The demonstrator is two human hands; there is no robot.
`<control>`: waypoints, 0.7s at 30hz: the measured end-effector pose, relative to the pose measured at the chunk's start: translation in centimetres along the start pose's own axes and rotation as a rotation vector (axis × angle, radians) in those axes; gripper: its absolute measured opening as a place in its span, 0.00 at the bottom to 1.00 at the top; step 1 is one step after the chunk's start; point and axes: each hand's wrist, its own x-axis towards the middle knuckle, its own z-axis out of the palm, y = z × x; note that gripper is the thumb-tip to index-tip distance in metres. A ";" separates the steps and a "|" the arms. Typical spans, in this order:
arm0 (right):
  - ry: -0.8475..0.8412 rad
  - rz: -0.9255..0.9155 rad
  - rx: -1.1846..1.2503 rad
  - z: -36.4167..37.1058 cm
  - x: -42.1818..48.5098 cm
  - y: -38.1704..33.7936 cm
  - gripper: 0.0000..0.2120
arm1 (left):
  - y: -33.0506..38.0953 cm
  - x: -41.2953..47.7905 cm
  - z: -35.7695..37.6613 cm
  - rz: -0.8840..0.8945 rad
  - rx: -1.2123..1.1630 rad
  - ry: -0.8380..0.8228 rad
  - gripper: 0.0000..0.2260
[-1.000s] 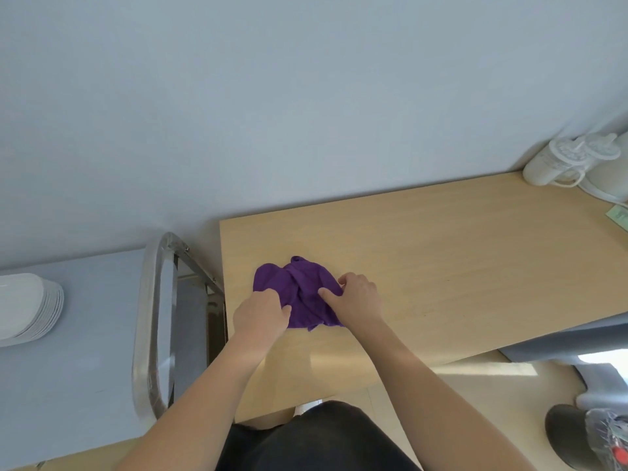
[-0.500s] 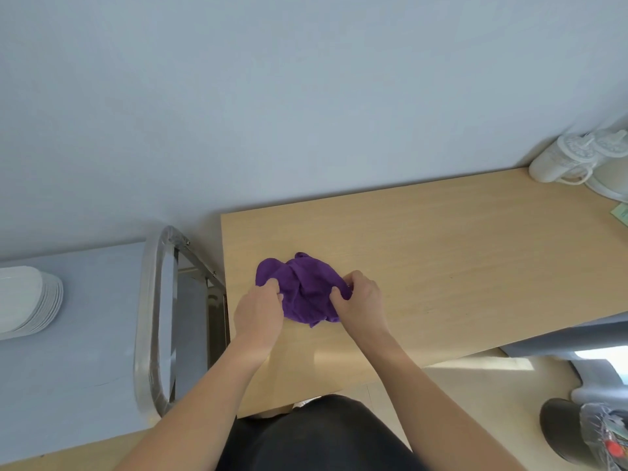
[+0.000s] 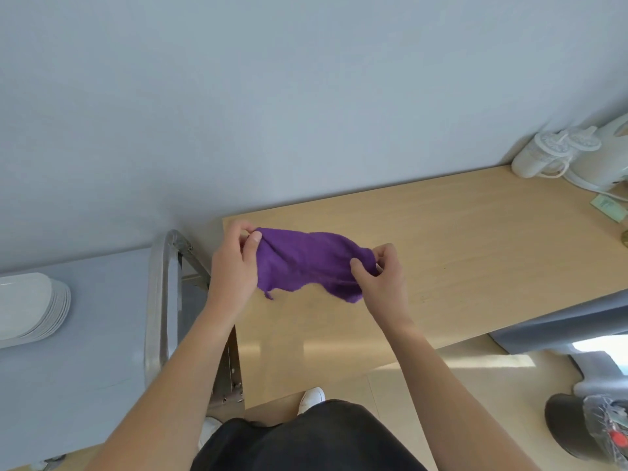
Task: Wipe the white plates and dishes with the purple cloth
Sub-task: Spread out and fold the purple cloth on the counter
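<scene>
Purple cloth [image 3: 306, 263] taut between left hand [image 3: 234, 266] and right hand [image 3: 380, 277] above wooden table [image 3: 475, 249].

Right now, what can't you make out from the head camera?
Stack of white plates: cut off by the left edge; count unclear.
Purple cloth: ends hidden inside the left hand and right hand.
White appliance: cut off by the right edge.
Bagged object on the floor: blurred, cut off lower right.
</scene>
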 end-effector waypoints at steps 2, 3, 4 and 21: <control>-0.012 0.040 -0.044 0.1 -0.4 0.8 0.12 | -0.9 -0.4 -0.2 -0.031 0.045 -0.043 0.03; -0.025 0.069 -0.074 0.3 -0.7 1.3 0.13 | -1.4 -0.9 0.0 -0.049 0.075 -0.082 0.03; -0.041 0.108 -0.104 0.6 -1.1 1.6 0.13 | -2.1 -1.4 0.3 -0.067 0.109 -0.125 0.03; -0.091 0.471 -0.424 2.0 -3.0 5.4 0.23 | -6.7 -5.2 1.9 -0.356 0.325 -0.279 0.11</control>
